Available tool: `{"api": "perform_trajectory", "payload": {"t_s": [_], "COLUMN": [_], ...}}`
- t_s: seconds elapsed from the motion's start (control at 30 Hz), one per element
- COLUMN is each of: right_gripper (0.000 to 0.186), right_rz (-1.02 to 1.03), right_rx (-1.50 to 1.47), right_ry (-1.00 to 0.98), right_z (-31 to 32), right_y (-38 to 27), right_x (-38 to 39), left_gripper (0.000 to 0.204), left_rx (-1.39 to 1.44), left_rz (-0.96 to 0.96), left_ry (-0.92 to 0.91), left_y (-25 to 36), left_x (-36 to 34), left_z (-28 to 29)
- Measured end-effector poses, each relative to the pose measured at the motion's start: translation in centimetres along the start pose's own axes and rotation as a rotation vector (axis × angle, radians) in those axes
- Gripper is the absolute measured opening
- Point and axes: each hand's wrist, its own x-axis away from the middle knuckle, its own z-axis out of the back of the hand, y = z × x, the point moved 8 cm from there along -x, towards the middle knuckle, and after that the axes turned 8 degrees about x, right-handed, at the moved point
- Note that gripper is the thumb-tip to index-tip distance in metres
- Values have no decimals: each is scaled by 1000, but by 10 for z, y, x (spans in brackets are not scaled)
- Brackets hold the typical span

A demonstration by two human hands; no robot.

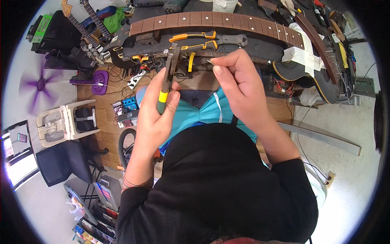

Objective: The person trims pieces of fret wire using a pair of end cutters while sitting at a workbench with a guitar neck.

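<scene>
My left hand [156, 106] is closed round the green and yellow handle of a flat, file-like tool [172, 65], its dark metal blade pointing up and away from me. A short thin sliver of metal [210, 62] sits between the thumb and forefinger of my right hand [240, 81]. Both hands are raised in front of the bench edge, apart from each other. Just beyond them lie end-cutting pliers [233, 40] and other orange and black handled pliers [191, 36]. Behind these, a guitar neck [195, 19] with a brown dotted fingerboard stretches across the bench.
The dark guitar body [302, 77], partly covered with masking tape [312, 57], overhangs the bench at right. Two more guitars [87, 34] stand at far left. A purple fan [40, 84], a white plastic chair [67, 124] and a power strip [136, 79] are at left.
</scene>
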Motion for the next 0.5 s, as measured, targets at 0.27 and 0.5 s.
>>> {"api": "perform_trajectory", "payload": {"t_s": [0.27, 0.5], "right_gripper": [11, 13], "right_rz": [-17, -70], "right_rx": [-65, -141], "right_ry": [-8, -44], "right_z": [-1, -2], "right_y": [-5, -2], "right_x": [-1, -1], "left_gripper": [58, 58], "left_rx": [151, 171], "left_rz": [38, 63], "left_ry": [-9, -1], "left_y": [-12, -5], "left_x": [4, 5], "left_z": [-5, -8]}}
